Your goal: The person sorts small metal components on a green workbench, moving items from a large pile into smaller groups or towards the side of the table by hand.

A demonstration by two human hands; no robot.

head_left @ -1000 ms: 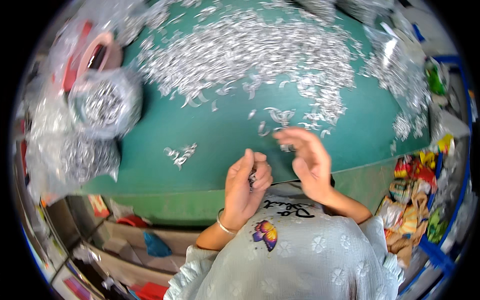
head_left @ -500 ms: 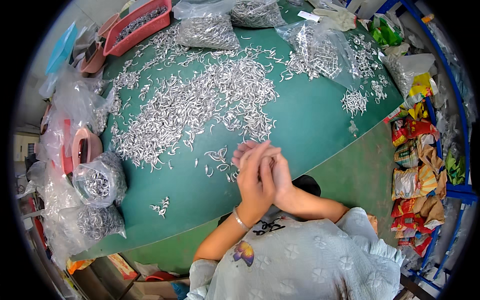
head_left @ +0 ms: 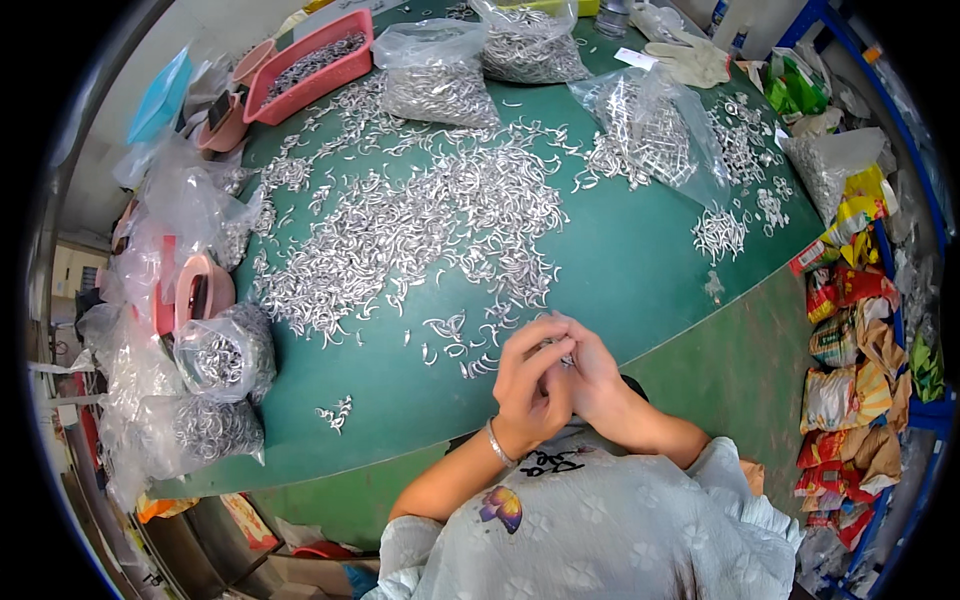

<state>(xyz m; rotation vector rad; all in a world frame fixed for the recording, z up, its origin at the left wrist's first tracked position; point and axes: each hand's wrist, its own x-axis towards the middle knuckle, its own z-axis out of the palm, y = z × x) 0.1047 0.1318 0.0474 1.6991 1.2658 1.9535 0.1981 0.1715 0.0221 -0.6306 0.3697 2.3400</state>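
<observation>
Above the table's near edge, my left hand (head_left: 532, 385) and my right hand (head_left: 592, 372) are cupped against each other with fingers curled. Between them a bit of a small silver metal piece (head_left: 567, 358) shows; how many they enclose is hidden. Just beyond the fingers lie several loose curved silver pieces (head_left: 447, 328). A broad spread of the same curved metal pieces (head_left: 400, 225) covers the middle of the green table (head_left: 620, 260). A small cluster of silver pieces (head_left: 335, 413) sits apart, left of my hands.
At the back stand a pink basket (head_left: 310, 68) and a clear bag of metal pieces (head_left: 438, 88). Other filled bags (head_left: 225, 360) line the left edge. A plastic bag (head_left: 655, 125) and a small pile (head_left: 720, 233) lie at right. Colourful sacks (head_left: 840, 390) stack beside a blue rack.
My cupped hands have drawn closer to my body and turned, with the left fingers now curled over. A silver glint shows between them. The whole view has shifted slightly.
</observation>
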